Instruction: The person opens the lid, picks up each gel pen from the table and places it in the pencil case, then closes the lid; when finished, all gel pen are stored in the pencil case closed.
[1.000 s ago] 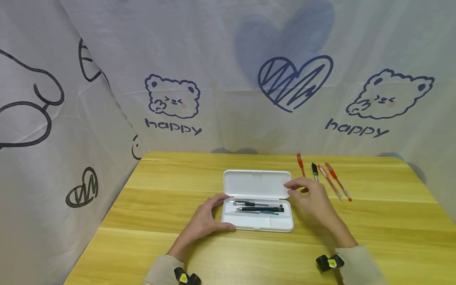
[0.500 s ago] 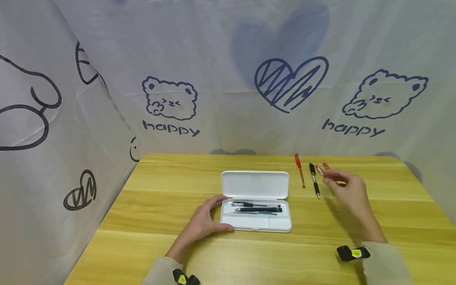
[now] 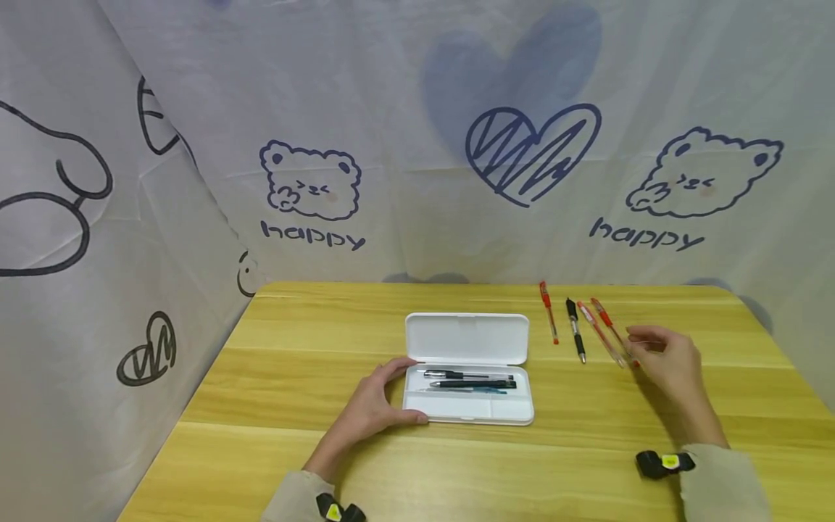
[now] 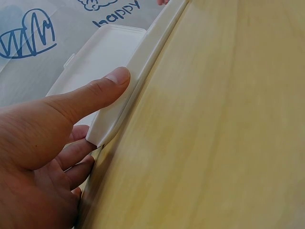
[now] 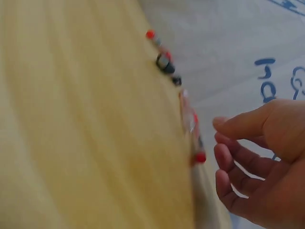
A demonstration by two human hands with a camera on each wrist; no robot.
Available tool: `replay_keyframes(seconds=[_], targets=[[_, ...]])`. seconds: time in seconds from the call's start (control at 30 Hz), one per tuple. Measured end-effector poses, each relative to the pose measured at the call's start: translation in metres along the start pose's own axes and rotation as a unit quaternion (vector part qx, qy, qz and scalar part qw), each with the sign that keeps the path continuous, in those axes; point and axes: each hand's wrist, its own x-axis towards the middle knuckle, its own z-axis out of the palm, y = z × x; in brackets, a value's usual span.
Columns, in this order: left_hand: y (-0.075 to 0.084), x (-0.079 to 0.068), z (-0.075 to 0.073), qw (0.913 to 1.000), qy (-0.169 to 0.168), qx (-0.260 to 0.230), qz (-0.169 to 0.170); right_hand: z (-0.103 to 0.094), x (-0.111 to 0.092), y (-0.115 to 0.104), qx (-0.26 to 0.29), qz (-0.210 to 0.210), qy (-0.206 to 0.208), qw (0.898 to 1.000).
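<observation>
An open white pencil case (image 3: 466,338) lies on the table with its lid folded back. My left hand (image 3: 372,403) holds its left end, thumb (image 4: 107,85) along the front wall and fingers at the back corner. Inside the case lie a black gel pen (image 3: 449,374), a second black pen (image 3: 479,384) and a thin teal-tipped pen (image 3: 492,391). My right hand (image 3: 673,364), fingers loosely curled and holding nothing, hovers beside the lower end of the rightmost red pen (image 3: 607,317). In the right wrist view, that pen's red end (image 5: 200,157) is just beyond the fingertips.
Left of that pen lie another red pen (image 3: 596,328), a black pen (image 3: 575,330) and a further red pen (image 3: 548,308) near the table's back edge. A printed white cloth (image 3: 404,196) hangs behind the wooden table (image 3: 293,333) and along its left side.
My right hand has moved right from the case's lid, past the loose pens, to the rightmost red pen. My left hand stays on the case.
</observation>
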Motion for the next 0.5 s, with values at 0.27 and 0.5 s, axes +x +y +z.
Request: replay_keyframes(seconds=[0.27, 0.5], targets=[[0.001, 0.0, 0.0, 1.0, 0.001, 0.005, 0.003, -0.002, -0.004, 0.016, -0.074, -0.003, -0.028, 0.997], [0.001, 0.0, -0.001, 0.9999, 0.002, 0.003, 0.01, -0.001, -0.005, 0.013, -0.106, -0.011, -0.02, 0.994]])
